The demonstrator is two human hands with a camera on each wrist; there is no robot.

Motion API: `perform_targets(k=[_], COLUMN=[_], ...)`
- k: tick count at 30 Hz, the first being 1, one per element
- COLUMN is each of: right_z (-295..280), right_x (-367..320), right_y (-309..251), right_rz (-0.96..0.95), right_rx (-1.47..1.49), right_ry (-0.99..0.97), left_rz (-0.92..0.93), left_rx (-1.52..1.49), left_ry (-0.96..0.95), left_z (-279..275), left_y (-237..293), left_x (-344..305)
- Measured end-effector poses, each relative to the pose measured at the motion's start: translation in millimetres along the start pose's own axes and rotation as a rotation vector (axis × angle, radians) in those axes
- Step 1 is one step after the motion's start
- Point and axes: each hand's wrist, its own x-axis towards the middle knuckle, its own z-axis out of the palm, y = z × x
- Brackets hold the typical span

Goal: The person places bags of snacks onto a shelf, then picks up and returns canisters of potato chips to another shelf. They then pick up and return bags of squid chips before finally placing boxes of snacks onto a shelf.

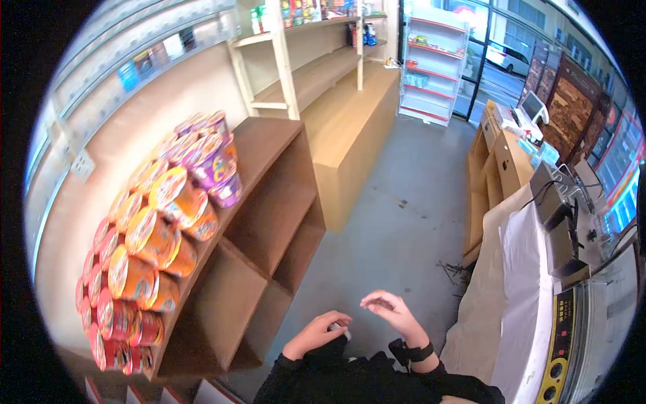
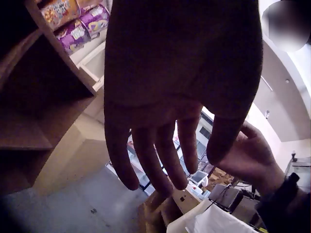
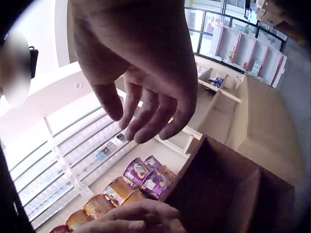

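Observation:
My left hand (image 1: 321,333) hovers in front of my body with loosely bent fingers and nothing in its grasp. Beside it, a short gap to the right, my right hand (image 1: 393,313) is raised, its fingers relaxed and bare too; a black strap (image 1: 420,351) circles that wrist. Nearest to the left hand stands a brown shelf unit (image 1: 269,151) with open compartments. Along its top are stacked instant noodle cups: purple cups (image 1: 215,165) at the far end, orange cups (image 1: 151,232) in the middle and red cups (image 1: 116,316) at the near end. Neither hand touches them.
Beyond the brown unit runs a light wooden counter (image 1: 356,128) under stocked shelves (image 1: 316,23). Grey floor (image 1: 383,222) forms an aisle. On the right are a cloth-covered table (image 1: 498,283), a wooden desk (image 1: 508,158) and a metal appliance (image 1: 572,337). A white rack (image 1: 431,74) stands by the glass front.

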Motion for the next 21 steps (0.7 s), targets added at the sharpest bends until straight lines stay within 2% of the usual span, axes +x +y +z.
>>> perform_targets(k=[4, 6, 13, 16, 18, 21], right_z=[-31, -48, -116, -143, -170, -217], right_x=[45, 70, 165, 191, 204, 224], right_y=[2, -7, -33, -39, -34, -28], right_rz=[-0.071, -0.085, -0.105, -0.073, -0.128, -0.079], right_rx=[-0.061, -0.088, -0.104, -0.082, -0.113, -0.066], right_ry=[0.048, 0.066, 0.203, 0.289, 0.308, 0.424], left_rz=[-0.028, 0.021, 0.114, 0.158, 0.173, 0.198], left_rx=[0.014, -0.062, -0.013, -0.047, -0.06, -0.065], left_ry=[-0.08, -0.043, -0.006, -0.135, -0.205, -0.311], left_z=[-31, -49, -113, -122, -121, -118], left_y=[-24, -36, -40, -30, -32, -29], left_x=[64, 100, 239, 296, 334, 389])
